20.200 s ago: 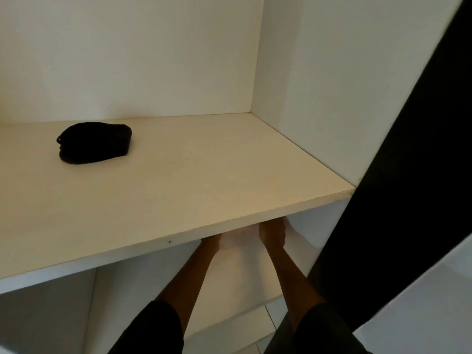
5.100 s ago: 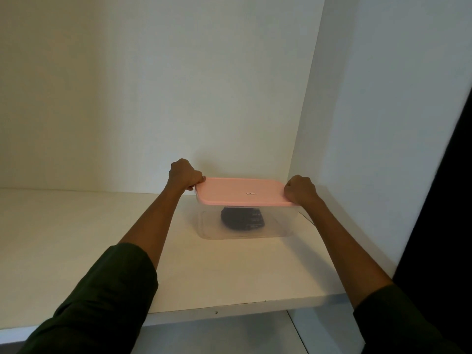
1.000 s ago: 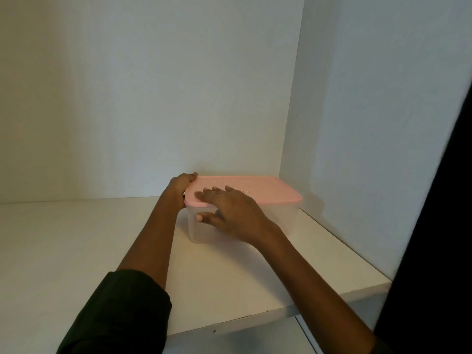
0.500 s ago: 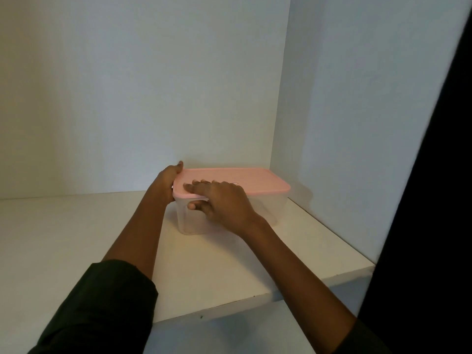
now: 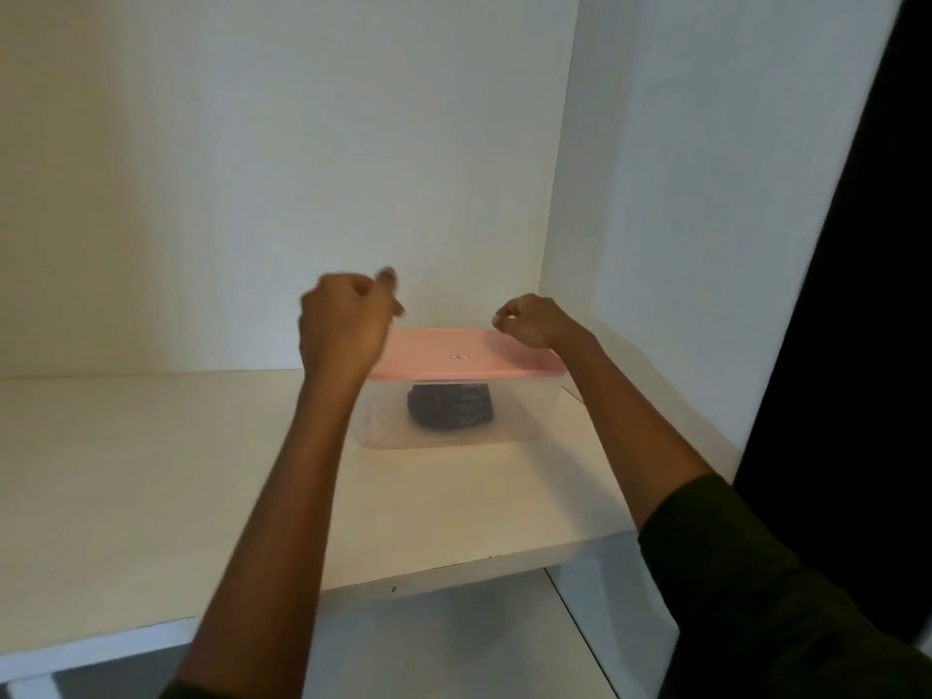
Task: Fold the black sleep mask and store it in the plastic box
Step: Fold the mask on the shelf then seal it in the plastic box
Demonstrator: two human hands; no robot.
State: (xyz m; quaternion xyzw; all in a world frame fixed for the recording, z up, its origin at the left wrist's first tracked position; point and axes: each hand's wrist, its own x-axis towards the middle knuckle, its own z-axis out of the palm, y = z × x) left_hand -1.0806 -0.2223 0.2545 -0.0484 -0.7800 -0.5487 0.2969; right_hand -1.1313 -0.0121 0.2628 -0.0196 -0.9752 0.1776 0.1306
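A clear plastic box (image 5: 519, 421) with a pink lid (image 5: 454, 358) stands on the white shelf (image 5: 151, 471), near the back right corner. The lid sits closed on the box. Through the front wall I see the folded black sleep mask (image 5: 450, 408) lying inside. My left hand (image 5: 343, 325) is raised above the box's left end, blurred, with its fingers curled and nothing in them. My right hand (image 5: 529, 322) hovers over the lid's far right end, its fingers also curled and holding nothing.
The shelf sits in a white cabinet with a back wall (image 5: 277, 169) and a right side wall (image 5: 706, 219) close to the box. A dark panel (image 5: 857, 345) stands at the far right. Below the shelf's front edge (image 5: 403, 582) lies a lower compartment.
Both hands have lifted off the box. My right hand has moved from the lid's front left to above its right end, and the mask inside shows again.
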